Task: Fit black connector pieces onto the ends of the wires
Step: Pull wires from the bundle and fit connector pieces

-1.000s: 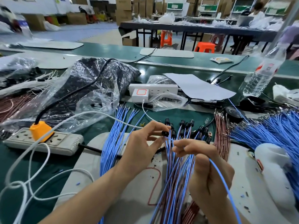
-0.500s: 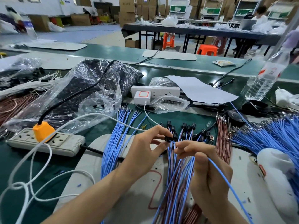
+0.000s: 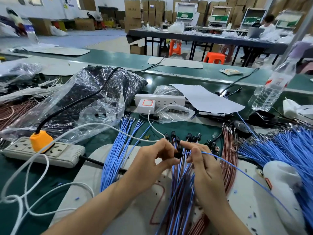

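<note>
Head view: your left hand (image 3: 152,164) pinches a black connector (image 3: 177,155) between thumb and forefinger, and your right hand (image 3: 205,167) pinches the blue wire (image 3: 240,170) just behind its tip. Your hands have drawn together since a second ago, so the tip now meets the connector, above the finished bundle (image 3: 182,187). Insertion looks under way; whether it has seated, I cannot tell

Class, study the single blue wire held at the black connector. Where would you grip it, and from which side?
Pinch the blue wire just behind its tip, coming from the right, as the right hand does. The wire is thin and limp and trails off to the right. A grip close to the black connector, which the left hand pinches, probably keeps it from buckling.
</note>
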Available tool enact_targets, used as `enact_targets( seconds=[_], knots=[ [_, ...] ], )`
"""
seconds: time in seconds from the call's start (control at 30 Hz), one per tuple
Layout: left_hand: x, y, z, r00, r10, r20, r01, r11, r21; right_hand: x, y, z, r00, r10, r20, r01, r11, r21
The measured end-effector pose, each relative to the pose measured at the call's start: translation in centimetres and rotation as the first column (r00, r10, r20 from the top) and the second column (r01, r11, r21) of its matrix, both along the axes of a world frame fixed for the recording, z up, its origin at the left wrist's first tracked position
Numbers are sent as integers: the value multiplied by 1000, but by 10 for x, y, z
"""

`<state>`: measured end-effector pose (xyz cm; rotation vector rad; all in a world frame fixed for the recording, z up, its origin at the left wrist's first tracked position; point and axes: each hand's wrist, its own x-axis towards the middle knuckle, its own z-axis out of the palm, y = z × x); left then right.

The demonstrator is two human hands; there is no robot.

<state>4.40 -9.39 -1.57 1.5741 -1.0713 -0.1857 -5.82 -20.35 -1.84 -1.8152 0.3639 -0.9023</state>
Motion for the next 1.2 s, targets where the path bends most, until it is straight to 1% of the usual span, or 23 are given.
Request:
enact_targets(
  seconds=[0.1,0.17,0.23,0.27,0.3,0.33,0.37,0.4,0.47,0.5,0.57,0.63,0.67,0.7,0.73,0.77,0.83,0.87,0.93,1.0,1.07,1.13,1.2],
  knots=[
    [0,-1,1,999,8,35,-6,998,-59,1,-3,3,997,77,11,-77,976,204],
    [1,-2,0,996,15,84,-9,997,-76,1,-3,2,991,122,53,-131,962,240],
    [1,-1,3,990,26,142,-18,998,-57,1,-5,1,991,102,83,-118,966,232],
    [2,0,4,976,52,211,-42,998,-48,0,-8,2,992,68,103,-93,962,258],
    [5,1,5,945,102,310,-94,995,-42,0,-13,2,991,15,136,-60,939,337],
    [9,3,5,896,177,407,-173,984,-47,-1,-19,4,983,-48,177,-38,890,455],
    [15,5,6,836,282,472,-281,957,-73,-3,-28,5,971,-113,211,-28,821,570],
    [22,6,7,771,402,494,-401,909,-114,-5,-37,7,957,-168,235,-30,752,658],
    [37,12,11,625,625,467,-624,760,-182,-9,-51,10,935,-251,252,-30,649,760],
    [44,16,12,550,699,458,-710,679,-184,-11,-55,11,924,-285,256,-33,607,794],
    [56,23,11,458,759,463,-811,570,-132,-10,-59,11,905,-336,260,-37,548,836],
    [60,26,10,425,768,479,-856,514,-65,-11,-57,10,900,-357,251,-17,545,838],
    [59,26,10,406,767,497,-866,496,-57,-11,-54,10,903,-357,238,20,589,808],
    [57,25,12,389,762,518,-865,495,-78,-11,-51,10,912,-354,209,91,671,736],
    [53,24,14,384,752,536,-843,523,-128,-11,-45,10,918,-352,181,176,771,612],
    [48,22,17,398,734,550,-790,579,-200,-12,-39,11,921,-352,168,244,857,454],
    [34,18,23,481,654,584,-581,736,-347,-13,-23,14,925,-321,203,292,943,161],
    [26,15,25,540,582,608,-455,809,-372,-13,-16,15,927,-294,231,293,955,39],
    [7,9,25,633,409,658,-276,913,-301,-13,-2,15,937,-206,283,265,945,-192],
    [-9,4,21,685,273,675,-230,961,-156,-12,9,10,944,-139,298,249,895,-371],
    [-17,2,13,773,160,614,-163,985,-50,-12,13,9,949,-116,294,240,871,-429],
    [-15,2,9,868,119,482,-112,993,-44,-12,12,11,953,-109,282,232,864,-448],
    [-12,2,6,930,109,350,-96,994,-52,-12,10,11,955,-109,276,232,853,-467]
  ],
)
